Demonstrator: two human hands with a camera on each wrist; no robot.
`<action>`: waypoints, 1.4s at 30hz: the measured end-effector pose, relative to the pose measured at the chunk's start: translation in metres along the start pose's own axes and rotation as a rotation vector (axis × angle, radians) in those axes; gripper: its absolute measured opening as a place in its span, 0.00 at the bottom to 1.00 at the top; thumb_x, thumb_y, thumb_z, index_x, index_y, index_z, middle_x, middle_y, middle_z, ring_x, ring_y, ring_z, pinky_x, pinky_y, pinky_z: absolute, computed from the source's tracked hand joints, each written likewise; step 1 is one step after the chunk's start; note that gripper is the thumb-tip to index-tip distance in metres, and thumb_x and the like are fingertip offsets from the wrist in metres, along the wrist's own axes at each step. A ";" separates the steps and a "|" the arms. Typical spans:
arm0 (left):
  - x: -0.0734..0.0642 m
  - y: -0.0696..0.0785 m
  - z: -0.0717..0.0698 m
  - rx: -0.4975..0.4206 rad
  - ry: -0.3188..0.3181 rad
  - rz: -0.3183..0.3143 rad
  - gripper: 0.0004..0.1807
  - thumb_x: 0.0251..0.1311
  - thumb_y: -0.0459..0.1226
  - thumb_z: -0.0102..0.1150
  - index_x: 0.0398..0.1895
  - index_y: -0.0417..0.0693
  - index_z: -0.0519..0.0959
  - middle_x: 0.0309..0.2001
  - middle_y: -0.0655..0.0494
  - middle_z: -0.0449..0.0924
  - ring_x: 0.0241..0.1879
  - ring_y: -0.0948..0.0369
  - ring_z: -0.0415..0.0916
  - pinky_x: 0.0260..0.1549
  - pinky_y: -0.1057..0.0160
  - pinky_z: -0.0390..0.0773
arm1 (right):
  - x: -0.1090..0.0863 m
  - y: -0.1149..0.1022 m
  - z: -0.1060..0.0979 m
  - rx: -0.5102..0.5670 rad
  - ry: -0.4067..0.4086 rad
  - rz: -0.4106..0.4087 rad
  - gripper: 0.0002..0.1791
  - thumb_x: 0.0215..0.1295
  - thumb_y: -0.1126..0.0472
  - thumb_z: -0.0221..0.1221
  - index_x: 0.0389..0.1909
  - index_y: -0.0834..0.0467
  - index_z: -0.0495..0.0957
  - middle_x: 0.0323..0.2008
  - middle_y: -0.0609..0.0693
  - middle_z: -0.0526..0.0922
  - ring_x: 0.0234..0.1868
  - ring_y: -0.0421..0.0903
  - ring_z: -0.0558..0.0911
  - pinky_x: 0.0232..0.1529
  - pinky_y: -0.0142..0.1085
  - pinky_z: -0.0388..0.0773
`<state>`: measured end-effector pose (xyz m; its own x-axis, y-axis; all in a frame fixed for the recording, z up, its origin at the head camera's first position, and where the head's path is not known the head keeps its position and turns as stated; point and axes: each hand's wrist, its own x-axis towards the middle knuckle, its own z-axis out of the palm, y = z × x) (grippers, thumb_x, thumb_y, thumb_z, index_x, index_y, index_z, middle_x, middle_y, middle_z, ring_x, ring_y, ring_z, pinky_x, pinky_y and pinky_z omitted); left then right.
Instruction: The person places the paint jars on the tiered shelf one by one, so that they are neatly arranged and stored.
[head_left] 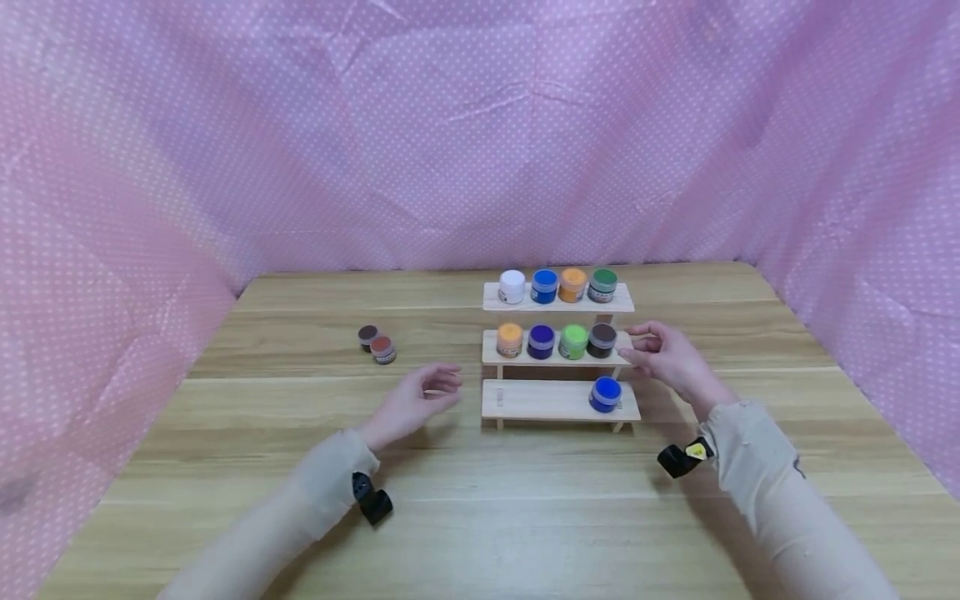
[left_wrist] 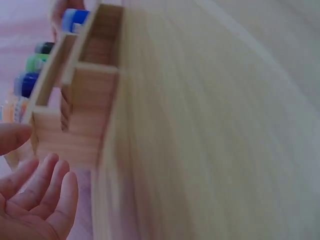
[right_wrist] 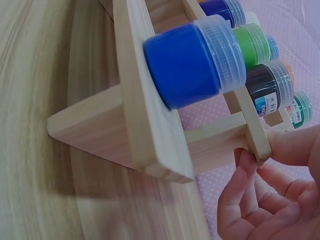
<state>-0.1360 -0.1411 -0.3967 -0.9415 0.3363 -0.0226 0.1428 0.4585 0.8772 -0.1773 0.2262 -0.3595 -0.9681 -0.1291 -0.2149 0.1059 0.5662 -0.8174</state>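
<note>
A three-tier wooden rack (head_left: 543, 402) holds small paint jars on its steps. With thumb and fingers, my right hand (head_left: 670, 360) pinches the right end of the middle shelf (right_wrist: 257, 132), beside a black paint jar (right_wrist: 265, 87). My left hand (head_left: 416, 400) hovers just left of the rack, fingers spread and loosely bent, with nothing in it; the left wrist view shows its fingertips close to the rack's side panel (left_wrist: 87, 107). On the bottom shelf stands one blue jar (right_wrist: 185, 65), at the right end.
White (head_left: 512, 287), blue, orange and green jars line the top shelf. Orange (head_left: 509, 340), purple and light green jars share the middle one with the black jar. Two jars, dark (head_left: 367, 337) and reddish brown (head_left: 383, 350), sit on the table at left. Pink dotted cloth (head_left: 450, 150) hangs behind.
</note>
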 end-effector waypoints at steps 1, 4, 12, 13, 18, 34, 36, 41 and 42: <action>-0.001 -0.002 -0.004 0.008 0.003 0.002 0.24 0.60 0.33 0.57 0.60 0.38 0.67 0.53 0.42 0.76 0.52 0.51 0.75 0.54 0.53 0.75 | 0.000 0.000 0.000 -0.001 0.000 -0.001 0.33 0.65 0.54 0.56 0.65 0.66 0.57 0.56 0.67 0.70 0.45 0.44 0.77 0.50 0.41 0.79; -0.002 -0.006 -0.017 0.042 0.011 0.017 0.25 0.61 0.33 0.56 0.60 0.35 0.66 0.51 0.39 0.76 0.52 0.48 0.74 0.53 0.52 0.75 | 0.001 0.001 0.001 -0.002 0.007 -0.002 0.32 0.65 0.55 0.56 0.64 0.66 0.58 0.56 0.68 0.71 0.43 0.43 0.77 0.49 0.41 0.79; -0.003 -0.018 -0.059 0.097 0.164 0.058 0.24 0.59 0.29 0.56 0.58 0.29 0.66 0.51 0.32 0.73 0.52 0.43 0.73 0.53 0.48 0.75 | 0.001 0.001 0.000 0.002 0.002 -0.006 0.32 0.65 0.54 0.56 0.64 0.65 0.58 0.56 0.68 0.71 0.44 0.43 0.78 0.50 0.41 0.79; -0.002 -0.019 -0.063 0.105 0.188 0.045 0.23 0.60 0.29 0.56 0.58 0.30 0.66 0.51 0.33 0.73 0.52 0.43 0.72 0.53 0.48 0.74 | 0.001 0.001 0.000 0.003 0.001 -0.007 0.32 0.65 0.54 0.55 0.64 0.65 0.58 0.56 0.68 0.71 0.45 0.44 0.78 0.50 0.42 0.79; 0.005 -0.025 -0.084 0.123 0.278 -0.036 0.24 0.60 0.34 0.57 0.58 0.33 0.67 0.52 0.36 0.75 0.53 0.46 0.72 0.55 0.49 0.72 | 0.002 0.002 -0.001 0.005 0.003 -0.001 0.32 0.66 0.54 0.55 0.65 0.65 0.57 0.57 0.68 0.71 0.47 0.46 0.77 0.51 0.42 0.79; 0.021 -0.039 -0.104 0.314 0.190 -0.081 0.25 0.61 0.35 0.56 0.59 0.31 0.66 0.52 0.37 0.72 0.54 0.45 0.70 0.55 0.49 0.71 | 0.003 0.004 0.001 0.021 -0.001 0.004 0.32 0.65 0.54 0.56 0.64 0.64 0.58 0.56 0.68 0.71 0.48 0.47 0.77 0.50 0.41 0.79; 0.022 -0.041 -0.105 0.332 0.186 -0.086 0.24 0.61 0.35 0.57 0.58 0.31 0.67 0.51 0.38 0.73 0.53 0.45 0.70 0.55 0.49 0.72 | 0.003 0.004 0.001 0.023 -0.002 0.005 0.32 0.65 0.54 0.56 0.64 0.64 0.58 0.56 0.68 0.70 0.48 0.48 0.77 0.50 0.41 0.79; 0.024 -0.043 -0.105 0.364 0.174 -0.082 0.24 0.60 0.34 0.58 0.57 0.32 0.68 0.50 0.39 0.74 0.52 0.46 0.72 0.53 0.50 0.73 | 0.003 0.005 0.000 0.021 0.005 0.002 0.32 0.65 0.54 0.56 0.64 0.64 0.59 0.56 0.67 0.71 0.46 0.46 0.77 0.49 0.40 0.80; 0.024 -0.044 -0.104 0.369 0.169 -0.082 0.24 0.60 0.34 0.58 0.57 0.32 0.68 0.50 0.38 0.74 0.51 0.46 0.72 0.54 0.50 0.73 | 0.003 0.005 0.000 0.020 0.005 0.001 0.31 0.65 0.54 0.56 0.64 0.64 0.59 0.56 0.67 0.71 0.45 0.46 0.78 0.48 0.40 0.80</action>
<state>-0.1964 -0.2389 -0.3855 -0.9868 0.1603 0.0209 0.1359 0.7525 0.6444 -0.1796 0.2284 -0.3646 -0.9691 -0.1239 -0.2131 0.1116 0.5502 -0.8276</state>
